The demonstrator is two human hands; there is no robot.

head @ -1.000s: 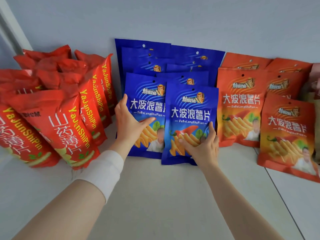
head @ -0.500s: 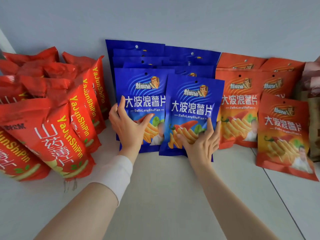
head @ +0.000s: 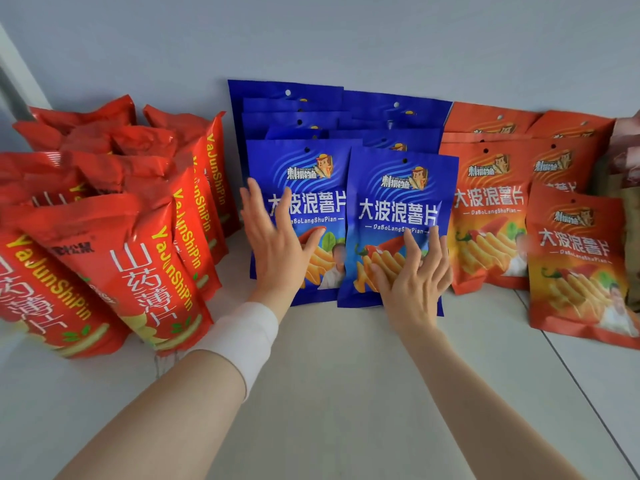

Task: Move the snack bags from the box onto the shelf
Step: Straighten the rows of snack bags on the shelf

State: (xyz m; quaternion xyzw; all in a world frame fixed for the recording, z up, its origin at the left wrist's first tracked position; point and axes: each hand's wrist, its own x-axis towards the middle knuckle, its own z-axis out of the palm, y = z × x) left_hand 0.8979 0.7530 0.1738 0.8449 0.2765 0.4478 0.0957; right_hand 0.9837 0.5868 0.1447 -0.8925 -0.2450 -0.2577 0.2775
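**Head view.** Two blue snack bags, the left blue bag (head: 304, 168) and the right blue bag (head: 398, 202), stand upright side by side on the shelf (head: 346, 393). They lean on the blue row behind, between the red bags (head: 131, 265) and the orange bags (head: 488, 209). The left hand (head: 277, 244), fingers straight and spread, lies over the left bag's face. The right hand (head: 414, 282), also spread, presses flat on the right bag's lower front. Neither hand pinches. The step is probably squaring the pair: press low and evenly, then release gently so the bags do not slide forward. The box is out of view.

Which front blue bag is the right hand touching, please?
The front blue bag next to the orange bags; the right hand lies spread on its lower half.
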